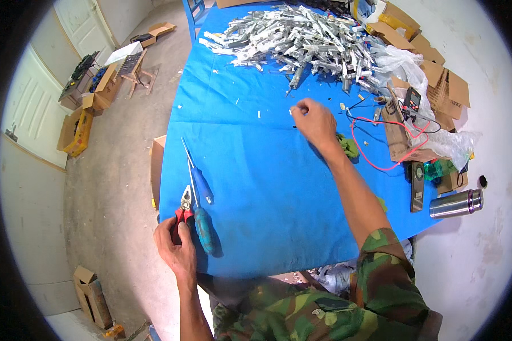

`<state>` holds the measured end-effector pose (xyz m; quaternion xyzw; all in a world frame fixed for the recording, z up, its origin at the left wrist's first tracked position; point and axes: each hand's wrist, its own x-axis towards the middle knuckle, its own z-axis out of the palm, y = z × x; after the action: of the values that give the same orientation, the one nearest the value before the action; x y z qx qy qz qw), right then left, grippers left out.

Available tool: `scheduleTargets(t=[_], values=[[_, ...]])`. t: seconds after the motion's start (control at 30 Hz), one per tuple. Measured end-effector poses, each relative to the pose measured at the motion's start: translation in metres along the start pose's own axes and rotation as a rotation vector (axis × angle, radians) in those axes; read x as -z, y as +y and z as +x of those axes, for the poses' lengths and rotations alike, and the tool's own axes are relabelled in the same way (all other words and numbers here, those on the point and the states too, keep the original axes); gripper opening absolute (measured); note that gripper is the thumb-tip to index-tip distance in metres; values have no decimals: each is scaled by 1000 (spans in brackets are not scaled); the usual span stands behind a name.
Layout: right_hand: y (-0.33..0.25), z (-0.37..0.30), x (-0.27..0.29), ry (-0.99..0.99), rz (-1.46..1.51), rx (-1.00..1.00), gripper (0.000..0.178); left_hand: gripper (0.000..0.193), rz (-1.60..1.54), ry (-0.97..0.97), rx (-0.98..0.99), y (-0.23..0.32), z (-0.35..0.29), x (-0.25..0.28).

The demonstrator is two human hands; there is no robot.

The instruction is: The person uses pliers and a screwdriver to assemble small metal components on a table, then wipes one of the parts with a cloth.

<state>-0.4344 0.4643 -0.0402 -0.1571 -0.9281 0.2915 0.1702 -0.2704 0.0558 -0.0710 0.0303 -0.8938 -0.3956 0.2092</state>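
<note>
At the table's near left edge my left hand is closed round the red handles of a pair of pliers, whose metal jaws point away from me. Just right of the pliers lies a screwdriver with a teal handle. A second screwdriver with a blue handle lies beyond it. Over the middle right of the table my right hand has its fingers curled in. A small pale bit shows by its fingertips, too small to name. Ahead of that hand is a large heap of grey and white parts.
A blue cloth covers the table. Toward the right are a red cable, a multimeter, a green cloth, a steel flask and clear plastic bags. Cardboard boxes stand along the wall.
</note>
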Motion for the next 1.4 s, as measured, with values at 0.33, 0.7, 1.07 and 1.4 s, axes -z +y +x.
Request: scheduleTargets(t=[0.33, 0.7, 1.07, 1.4], values=[[-5, 89, -26, 68, -85, -362, 59, 22, -57, -2, 77, 1, 0, -1], [25, 98, -19, -71, 146, -462, 45, 22, -59, -17, 76, 3, 1, -2], [-25, -147, 59, -451, 986, -257, 30, 21, 7, 13, -43, -3, 1, -2], [-24, -313, 77, -615, 1349, -538, 38, 26, 18, 17, -16, -1, 0, -2]])
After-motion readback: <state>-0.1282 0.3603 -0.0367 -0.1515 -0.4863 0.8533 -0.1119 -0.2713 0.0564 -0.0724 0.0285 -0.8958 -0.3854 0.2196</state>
